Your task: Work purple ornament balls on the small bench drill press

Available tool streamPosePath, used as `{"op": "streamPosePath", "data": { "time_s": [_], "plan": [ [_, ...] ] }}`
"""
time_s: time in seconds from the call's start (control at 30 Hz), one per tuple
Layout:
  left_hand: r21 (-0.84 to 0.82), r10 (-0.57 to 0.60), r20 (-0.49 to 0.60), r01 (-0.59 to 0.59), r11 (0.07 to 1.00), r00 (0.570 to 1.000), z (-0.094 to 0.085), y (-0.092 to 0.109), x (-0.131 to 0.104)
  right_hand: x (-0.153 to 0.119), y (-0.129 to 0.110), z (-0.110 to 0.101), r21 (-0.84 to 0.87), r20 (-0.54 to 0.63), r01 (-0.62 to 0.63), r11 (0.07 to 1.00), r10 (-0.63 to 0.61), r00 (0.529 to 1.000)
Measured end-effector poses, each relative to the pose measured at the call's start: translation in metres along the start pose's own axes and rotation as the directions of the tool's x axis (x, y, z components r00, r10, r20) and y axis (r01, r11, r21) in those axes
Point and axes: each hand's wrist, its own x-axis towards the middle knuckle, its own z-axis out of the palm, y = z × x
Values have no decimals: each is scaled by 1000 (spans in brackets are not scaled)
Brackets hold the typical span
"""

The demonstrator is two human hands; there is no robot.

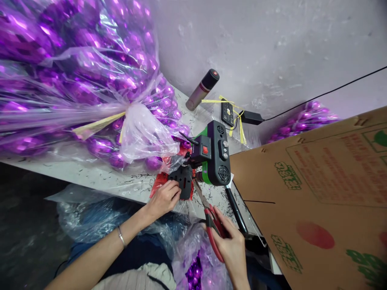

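- Nearest, a clear bag of shiny purple balls sits by the person's lap, probably to keep them within reach.
- The right hand has its grip closed around the handles of red-and-black scissors. They lie within that grip, blades pointing away from the body, seemingly so the tips reach the machine without the hand crowding it. Whether the blades are parted, I cannot tell.
- The left hand has its fingers bent at the near-left edge of a black slotted plate, perhaps for steadiness. The plate lies just beyond this grip; whether the fingers pinch anything small, I cannot tell.
- Red material shows under and beside the plate; dark scraps litter the table.
- Just past the scissor tips stands a green-and-black machine, placed centrally, likely so both hands can work at it.
- To its left, a large clear bag of purple balls is tied with yellow ribbon, presumably to contain them; a cardboard box stands right.
- Farther back, a dark-capped bottle stands near the wall.
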Motion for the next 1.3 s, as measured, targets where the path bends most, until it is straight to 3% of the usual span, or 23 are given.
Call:
{"op": "streamPosePath", "data": {
  "time_s": [0.23, 0.53, 0.73, 1.03, 1.3],
  "plan": [
    [-7, -1, -1, 1, 1000, 1000, 0, 0, 0, -4, 7, 2, -54, 4, -36, 998, 36, 999],
    [-15, 3, -5, -3, 1000, 1000, 1, 0, 0, -7, 8, 6, -72, -51, 14, 997, -18, 999],
    [-14, 2, -1, -2, 1000, 1000, 0, 0, 0, -2, 9, 8, -41, -30, 34, 999, -36, 999],
    [-6, 12, -19, -12, 1000, 1000, 1, 0, -1, 8, -9, -3, 7, 30, -34, 999, 33, 999],
    [-5, 15, -28, -15, 1000, 999, 2, -1, 0, 11, -8, -8, -44, 66, -6, 999, 9, 998]
  ]
}}
